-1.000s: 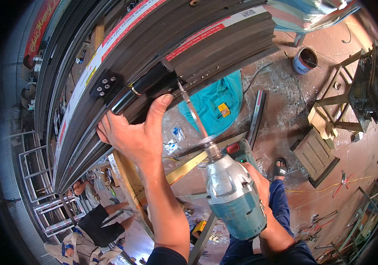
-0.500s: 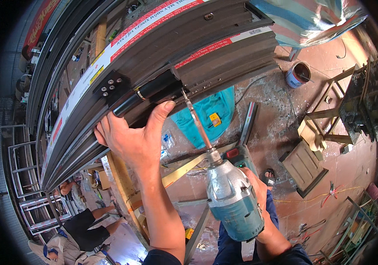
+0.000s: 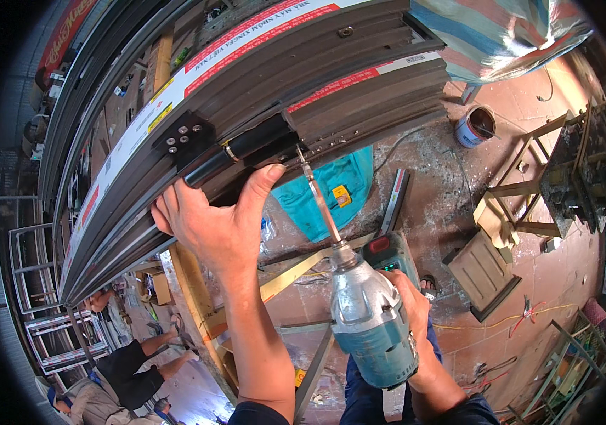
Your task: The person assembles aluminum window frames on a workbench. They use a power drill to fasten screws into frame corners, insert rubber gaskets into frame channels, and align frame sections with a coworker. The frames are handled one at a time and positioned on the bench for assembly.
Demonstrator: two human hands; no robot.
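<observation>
My right hand [image 3: 412,301] is wrapped round the grip of a teal and silver cordless impact driver [image 3: 370,312]. Its long, slim bit [image 3: 322,202] reaches up to the right end of a black barrel hinge [image 3: 255,144]; the exact contact at the tip is too small to make out. The hinge lies along a dark brown metal frame [image 3: 359,95], and several screw heads show in its left plate. My left hand [image 3: 221,223] grips at the hinge's lower side, thumb stretched along the frame's edge toward the bit, fingers curled and partly hidden beneath.
A teal cloth [image 3: 324,212] with a small yellow box lies below the frame. Wooden trestle beams [image 3: 193,283] stand under the work. On the floor are a paint bucket [image 3: 474,127], a brown panel [image 3: 483,273] and pliers [image 3: 527,312]. Another person [image 3: 129,372] is at lower left.
The view has shifted slightly. Both hands, the impact driver and the hinge keep nearly the same places relative to each other. More of the other person shows at lower left.
</observation>
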